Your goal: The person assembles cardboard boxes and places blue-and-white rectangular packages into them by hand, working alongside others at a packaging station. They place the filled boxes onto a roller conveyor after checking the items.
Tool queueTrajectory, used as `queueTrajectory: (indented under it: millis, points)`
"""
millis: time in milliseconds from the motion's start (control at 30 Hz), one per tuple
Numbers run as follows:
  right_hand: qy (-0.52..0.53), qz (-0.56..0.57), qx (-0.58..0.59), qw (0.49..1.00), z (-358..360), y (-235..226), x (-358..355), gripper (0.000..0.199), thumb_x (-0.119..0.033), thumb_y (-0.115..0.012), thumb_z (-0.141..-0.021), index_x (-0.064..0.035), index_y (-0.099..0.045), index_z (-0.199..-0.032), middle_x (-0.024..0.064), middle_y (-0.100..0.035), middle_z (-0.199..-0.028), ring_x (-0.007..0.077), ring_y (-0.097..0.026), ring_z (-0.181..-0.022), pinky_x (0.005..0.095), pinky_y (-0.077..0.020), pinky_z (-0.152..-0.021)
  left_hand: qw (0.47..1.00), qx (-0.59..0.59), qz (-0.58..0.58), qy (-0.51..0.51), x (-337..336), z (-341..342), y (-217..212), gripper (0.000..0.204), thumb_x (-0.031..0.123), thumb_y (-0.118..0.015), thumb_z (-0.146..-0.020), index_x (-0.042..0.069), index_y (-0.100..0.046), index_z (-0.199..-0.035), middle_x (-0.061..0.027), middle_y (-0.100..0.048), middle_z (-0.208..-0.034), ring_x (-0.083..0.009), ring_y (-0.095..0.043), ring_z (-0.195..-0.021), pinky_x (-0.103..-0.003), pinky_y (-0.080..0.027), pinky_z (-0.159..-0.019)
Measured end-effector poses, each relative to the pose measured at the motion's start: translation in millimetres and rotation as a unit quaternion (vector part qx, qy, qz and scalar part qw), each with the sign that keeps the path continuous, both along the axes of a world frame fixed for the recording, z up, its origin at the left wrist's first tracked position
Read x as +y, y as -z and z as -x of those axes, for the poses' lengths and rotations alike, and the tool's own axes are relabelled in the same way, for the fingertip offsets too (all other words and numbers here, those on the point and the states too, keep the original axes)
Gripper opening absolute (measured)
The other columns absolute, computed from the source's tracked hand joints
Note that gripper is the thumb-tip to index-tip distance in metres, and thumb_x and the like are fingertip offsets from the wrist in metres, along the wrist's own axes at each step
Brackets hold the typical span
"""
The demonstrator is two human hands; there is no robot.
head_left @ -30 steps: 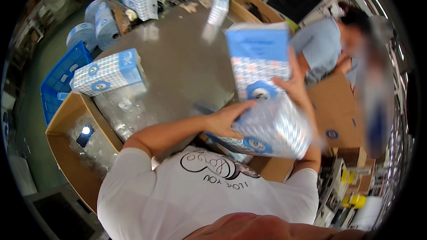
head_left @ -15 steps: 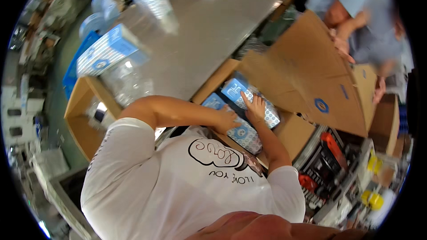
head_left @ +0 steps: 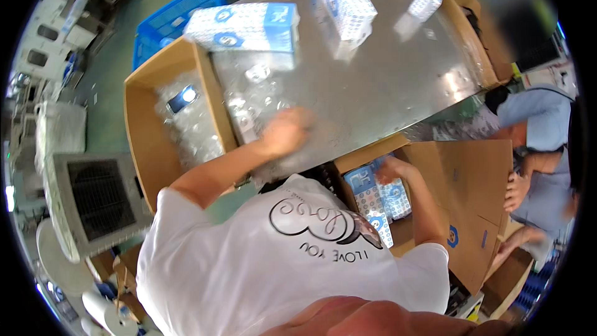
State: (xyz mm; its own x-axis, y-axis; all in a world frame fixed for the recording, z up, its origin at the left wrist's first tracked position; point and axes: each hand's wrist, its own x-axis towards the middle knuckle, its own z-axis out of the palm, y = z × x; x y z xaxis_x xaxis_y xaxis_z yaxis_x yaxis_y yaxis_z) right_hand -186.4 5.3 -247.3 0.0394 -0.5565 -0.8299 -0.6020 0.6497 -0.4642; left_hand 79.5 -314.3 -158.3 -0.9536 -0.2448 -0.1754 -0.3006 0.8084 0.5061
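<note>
My left hand (head_left: pixel 287 132) is lifted over the near edge of the metal table (head_left: pixel 373 87), beside some clear bubble wrap (head_left: pixel 252 96). Motion smears its fingers, and nothing shows in it. Down at the open cardboard carton (head_left: pixel 379 149), my right hand (head_left: pixel 392 169) reaches over the blue-and-white patterned boxes. One patterned box (head_left: pixel 373 210) lies on the left inside; another patterned box (head_left: pixel 396 202) sits just below my right hand. That hand is blurred too, with its fingertips partly hidden, so whether it grips the box is unclear.
More blue-and-white boxes (head_left: pixel 242 25) stand on the table. At left, a carton (head_left: pixel 163 65) holds bubble wrap and a phone (head_left: pixel 182 98), in front of a blue crate (head_left: pixel 146 40). A co-worker's hand (head_left: pixel 517 190) touches the carton's raised flap (head_left: pixel 476 190) at right.
My left hand has left the boxes in the carton and moved left, over the table. My right hand has shifted to the far end of the boxes. The view has turned.
</note>
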Motion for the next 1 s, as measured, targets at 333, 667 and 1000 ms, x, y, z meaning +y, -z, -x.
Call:
queueTrajectory:
  millis: [333,667,1000]
  points:
    - [-0.202,0.643,0.183,0.716,-145,-19,-279,0.041,-0.028,-0.070,-0.076,-0.0149,-0.064,-0.114,0.0131,-0.054,-0.119,0.0309,-0.053,-0.109,0.0429,-0.0437,-0.090,0.975,-0.070,0.204,-0.043,-149,-35,91,0.068,0.011,-0.062,-0.084,0.006,-0.033,-0.146,-0.0285,-0.038,-0.146,-0.0425,-0.053,-0.121,-0.046,-0.052,-0.091]
    - [-0.047,0.506,0.192,0.840,-140,-3,-252,0.022,-0.018,-0.051,-0.090,-0.0015,-0.064,-0.096,0.0195,-0.063,-0.100,0.0378,-0.061,-0.096,0.0475,-0.0505,-0.085,0.963,-0.031,0.204,-0.171,-157,-37,52,0.034,0.016,-0.056,-0.084,0.014,-0.066,-0.117,-0.0160,-0.070,-0.086,-0.0351,-0.068,-0.081,-0.047,-0.055,-0.071]
    - [0.495,0.392,-0.219,0.744,-108,-169,-153,0.023,-0.021,-0.060,-0.096,-0.0033,-0.062,-0.110,0.0048,-0.065,-0.075,0.0078,-0.058,-0.060,0.0238,-0.0445,-0.052,0.771,0.148,-0.570,-0.244,-69,5,-101,0.029,0.008,-0.058,-0.095,0.000,-0.062,-0.123,-0.0119,-0.071,-0.106,-0.0183,-0.069,-0.084,-0.028,-0.055,-0.068]
